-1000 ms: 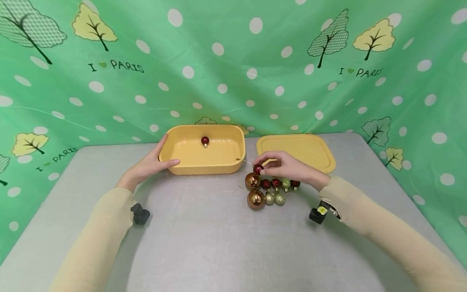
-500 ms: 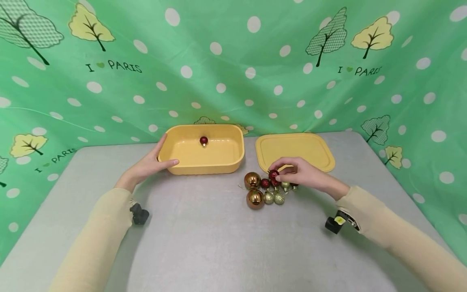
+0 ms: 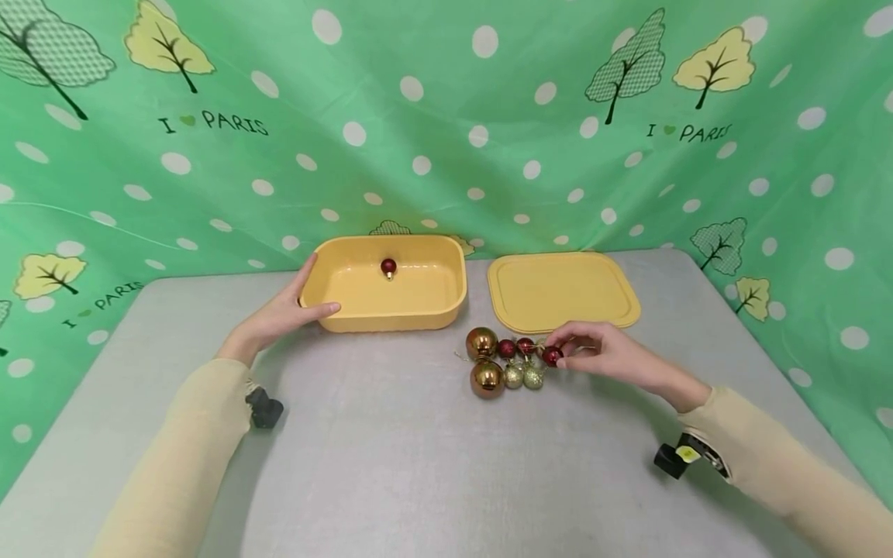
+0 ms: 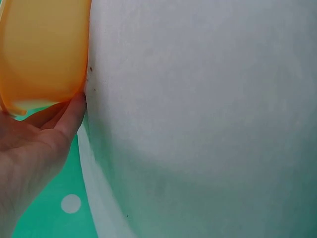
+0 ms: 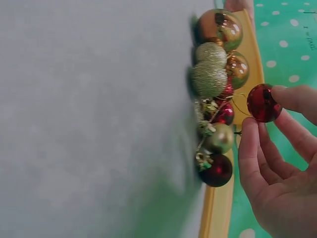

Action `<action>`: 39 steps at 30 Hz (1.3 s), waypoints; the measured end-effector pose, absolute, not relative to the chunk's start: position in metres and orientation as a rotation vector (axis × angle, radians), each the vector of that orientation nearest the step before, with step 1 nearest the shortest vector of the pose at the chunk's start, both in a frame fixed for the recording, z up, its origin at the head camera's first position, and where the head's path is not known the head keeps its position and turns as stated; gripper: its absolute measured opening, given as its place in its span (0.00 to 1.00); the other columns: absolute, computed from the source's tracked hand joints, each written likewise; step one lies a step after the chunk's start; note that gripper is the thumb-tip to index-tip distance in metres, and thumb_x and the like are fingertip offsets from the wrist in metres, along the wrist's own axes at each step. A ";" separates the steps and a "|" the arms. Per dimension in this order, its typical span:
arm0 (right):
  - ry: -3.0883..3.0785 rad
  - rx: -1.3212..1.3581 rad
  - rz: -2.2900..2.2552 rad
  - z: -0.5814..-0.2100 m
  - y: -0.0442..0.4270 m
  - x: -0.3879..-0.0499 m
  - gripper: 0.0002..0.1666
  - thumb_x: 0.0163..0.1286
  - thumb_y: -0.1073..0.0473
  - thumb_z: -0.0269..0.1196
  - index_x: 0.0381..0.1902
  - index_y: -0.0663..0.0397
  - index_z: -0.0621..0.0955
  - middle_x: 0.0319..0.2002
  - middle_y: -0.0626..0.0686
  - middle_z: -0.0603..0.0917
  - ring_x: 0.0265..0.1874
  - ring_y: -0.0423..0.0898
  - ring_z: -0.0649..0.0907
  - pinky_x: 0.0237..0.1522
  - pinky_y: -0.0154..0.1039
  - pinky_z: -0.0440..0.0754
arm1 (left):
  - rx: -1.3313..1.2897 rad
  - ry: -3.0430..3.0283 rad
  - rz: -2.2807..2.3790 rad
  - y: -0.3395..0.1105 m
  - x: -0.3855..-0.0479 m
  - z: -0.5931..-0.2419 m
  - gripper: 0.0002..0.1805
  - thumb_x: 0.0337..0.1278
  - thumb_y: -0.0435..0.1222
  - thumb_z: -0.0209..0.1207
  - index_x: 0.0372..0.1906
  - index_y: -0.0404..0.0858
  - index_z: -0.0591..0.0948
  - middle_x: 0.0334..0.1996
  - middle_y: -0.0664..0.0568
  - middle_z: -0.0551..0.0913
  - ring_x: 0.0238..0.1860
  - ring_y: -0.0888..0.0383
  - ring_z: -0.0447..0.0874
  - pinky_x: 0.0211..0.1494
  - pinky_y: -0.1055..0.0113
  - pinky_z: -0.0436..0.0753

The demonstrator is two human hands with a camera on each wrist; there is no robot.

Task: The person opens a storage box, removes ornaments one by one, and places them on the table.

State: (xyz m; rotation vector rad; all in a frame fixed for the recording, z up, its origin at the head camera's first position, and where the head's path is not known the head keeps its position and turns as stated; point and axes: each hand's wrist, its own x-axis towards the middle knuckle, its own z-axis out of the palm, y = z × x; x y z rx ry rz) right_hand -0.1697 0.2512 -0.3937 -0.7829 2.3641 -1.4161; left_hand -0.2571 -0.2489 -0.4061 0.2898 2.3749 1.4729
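My left hand [image 3: 275,322] grips the left end of a yellow plastic container [image 3: 391,321], thumb over its front rim. Inside the container lies one dark red bauble [image 3: 388,266]. Between thumb and fingertips, my right hand [image 3: 607,358] pinches a shiny red bauble [image 5: 262,103], held above the table in the right wrist view with a gold string trailing from it. Beside it sits a group of baubles: two large copper ones [image 3: 487,380], glittery gold ones [image 3: 533,377], small red ones [image 3: 506,349], a matte gold one [image 5: 220,139] and a dark red one [image 5: 215,171]. The right fingers partly hide these in the head view.
A flat yellow lid [image 3: 565,291] lies behind the baubles, to the container's right. Grey table surface [image 3: 418,465] stretches in front of both hands. A green dotted curtain [image 3: 432,116] hangs along the table's back edge.
My right hand has carried the red bauble rightward and nearer to me, from near the container's right end to the right end of the bauble group. The left hand keeps its grip.
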 end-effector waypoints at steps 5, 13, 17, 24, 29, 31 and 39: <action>2.369 -0.737 -1.424 -0.401 0.255 -0.162 0.17 0.61 0.71 0.64 0.50 0.69 0.79 0.43 0.59 0.82 0.40 0.50 0.82 0.38 0.35 0.83 | 0.287 2.370 1.474 -0.250 -0.258 -0.406 0.59 0.60 0.41 0.64 0.75 0.55 0.28 0.75 0.45 0.26 0.74 0.43 0.35 0.73 0.46 0.40; 2.368 -0.695 -1.422 -0.413 0.256 -0.155 0.18 0.59 0.73 0.65 0.49 0.71 0.79 0.43 0.62 0.81 0.39 0.50 0.82 0.41 0.37 0.83 | 0.288 2.372 1.465 -0.249 -0.257 -0.406 0.59 0.60 0.41 0.64 0.75 0.55 0.27 0.76 0.46 0.26 0.74 0.44 0.34 0.73 0.46 0.41; 2.394 -0.643 -1.387 -0.417 0.255 -0.153 0.17 0.59 0.71 0.66 0.48 0.67 0.80 0.43 0.60 0.82 0.39 0.48 0.83 0.41 0.37 0.83 | 0.288 2.373 1.463 -0.249 -0.257 -0.406 0.59 0.60 0.42 0.64 0.75 0.56 0.28 0.76 0.45 0.27 0.74 0.43 0.34 0.72 0.45 0.41; 2.461 -0.670 -1.344 -0.419 0.253 -0.150 0.14 0.59 0.70 0.67 0.45 0.63 0.81 0.39 0.55 0.83 0.36 0.47 0.83 0.38 0.37 0.83 | 0.285 2.373 1.463 -0.249 -0.257 -0.405 0.58 0.60 0.42 0.63 0.75 0.56 0.28 0.76 0.46 0.27 0.74 0.43 0.34 0.72 0.45 0.41; 2.479 -0.695 -1.339 -0.419 0.250 -0.149 0.14 0.58 0.70 0.68 0.43 0.63 0.81 0.36 0.54 0.83 0.33 0.46 0.82 0.35 0.36 0.83 | 0.278 2.374 1.459 -0.249 -0.256 -0.404 0.58 0.60 0.42 0.63 0.75 0.57 0.28 0.76 0.46 0.27 0.74 0.43 0.34 0.72 0.45 0.40; 2.489 -0.697 -1.327 -0.420 0.249 -0.149 0.14 0.59 0.69 0.68 0.43 0.63 0.81 0.35 0.53 0.83 0.33 0.46 0.82 0.35 0.36 0.83 | 0.278 2.373 1.456 -0.249 -0.256 -0.404 0.58 0.60 0.42 0.63 0.75 0.57 0.28 0.76 0.46 0.26 0.74 0.43 0.34 0.72 0.45 0.40; 2.517 -0.671 -1.303 -0.418 0.246 -0.148 0.13 0.59 0.69 0.67 0.43 0.63 0.82 0.34 0.52 0.83 0.32 0.46 0.82 0.34 0.36 0.82 | 0.274 2.367 1.458 -0.249 -0.256 -0.404 0.59 0.61 0.42 0.63 0.75 0.57 0.27 0.75 0.46 0.26 0.74 0.43 0.34 0.72 0.45 0.40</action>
